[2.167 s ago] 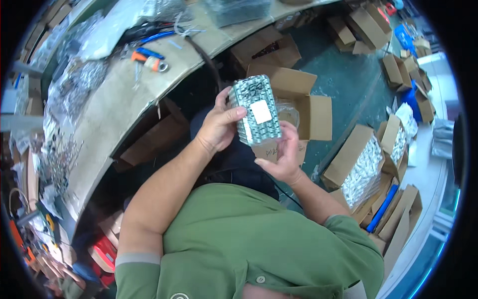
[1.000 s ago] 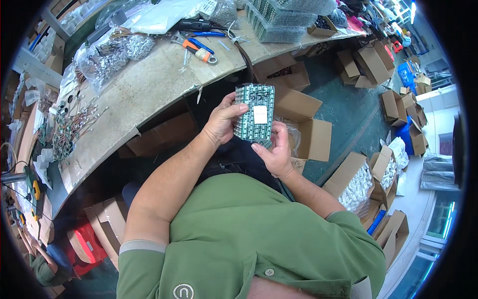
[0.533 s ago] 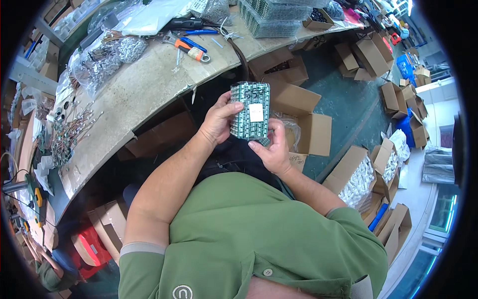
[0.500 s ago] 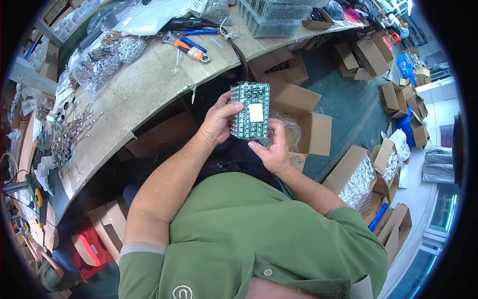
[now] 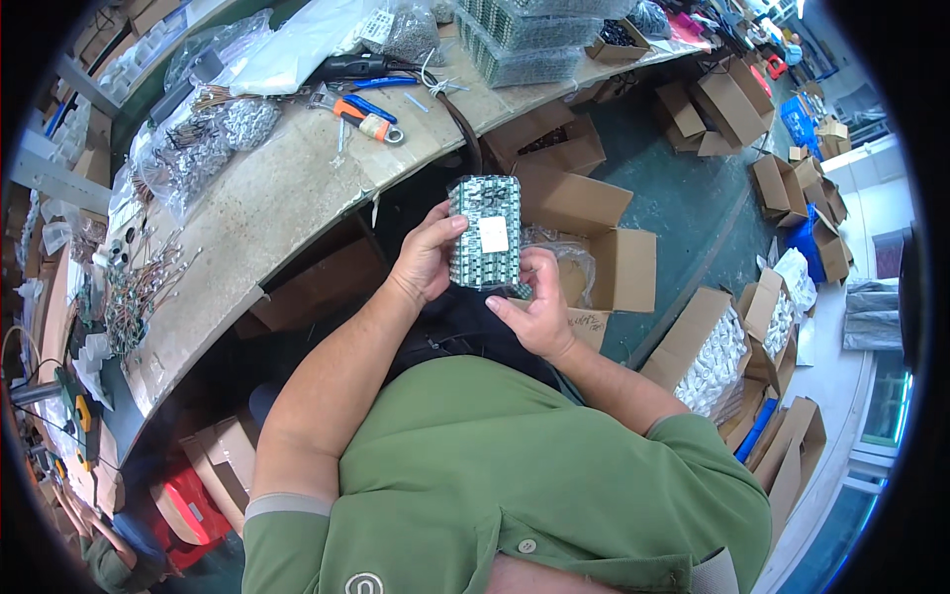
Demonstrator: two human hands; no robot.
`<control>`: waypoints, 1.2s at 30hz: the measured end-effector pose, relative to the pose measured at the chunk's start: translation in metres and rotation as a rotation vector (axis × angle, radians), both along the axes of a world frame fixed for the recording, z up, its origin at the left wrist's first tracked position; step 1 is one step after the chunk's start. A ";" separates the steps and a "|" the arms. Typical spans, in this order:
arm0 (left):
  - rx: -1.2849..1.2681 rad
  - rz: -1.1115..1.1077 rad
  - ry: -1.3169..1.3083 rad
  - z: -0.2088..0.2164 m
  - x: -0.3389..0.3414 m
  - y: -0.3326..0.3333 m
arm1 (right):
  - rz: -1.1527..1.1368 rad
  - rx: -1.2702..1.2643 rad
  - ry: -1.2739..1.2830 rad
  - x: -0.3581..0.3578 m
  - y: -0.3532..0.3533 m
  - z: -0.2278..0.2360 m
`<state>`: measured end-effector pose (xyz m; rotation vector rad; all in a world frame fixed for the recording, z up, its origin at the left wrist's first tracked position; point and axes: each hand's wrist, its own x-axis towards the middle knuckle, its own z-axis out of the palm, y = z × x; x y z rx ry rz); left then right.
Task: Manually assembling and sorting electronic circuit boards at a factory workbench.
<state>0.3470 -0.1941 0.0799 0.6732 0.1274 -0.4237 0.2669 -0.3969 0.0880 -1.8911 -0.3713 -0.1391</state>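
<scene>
A wrapped pack of small green circuit boards (image 5: 485,262) is held up in front of me, above the floor beside the bench. It is a rectangular block in clear plastic, with a white label and dark marks on its face. My left hand (image 5: 427,253) grips its left side, thumb laid across the front and fingers hidden behind. At its lower right corner my right hand (image 5: 539,309) holds it, with the thumb near the bottom edge and the bent fingers along the right side.
The workbench (image 5: 297,188) curves along the left, bearing orange-handled pliers (image 5: 374,121), bagged metal parts (image 5: 193,148) and loose wires (image 5: 139,287). Stacked packs of boards (image 5: 524,45) stand at its far end. An open carton (image 5: 633,267) sits right of my hands. Another person (image 5: 109,554) is at lower left.
The pack and both hands have shifted slightly left and lower in the picture, and the view itself has moved a little. The pack's face is a bit more upright; both hands keep their hold.
</scene>
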 end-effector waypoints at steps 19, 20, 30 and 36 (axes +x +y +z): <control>0.082 0.021 0.286 -0.003 0.004 -0.012 | -0.050 0.069 0.158 0.002 -0.001 -0.005; 0.079 0.021 0.285 -0.002 0.005 -0.012 | -0.052 0.068 0.158 0.003 -0.001 -0.005; 0.097 0.016 0.312 -0.004 0.001 -0.011 | -0.043 0.087 0.184 0.001 -0.001 -0.007; 0.089 0.062 0.289 0.005 0.000 -0.022 | -0.110 -0.049 0.022 0.003 -0.005 -0.011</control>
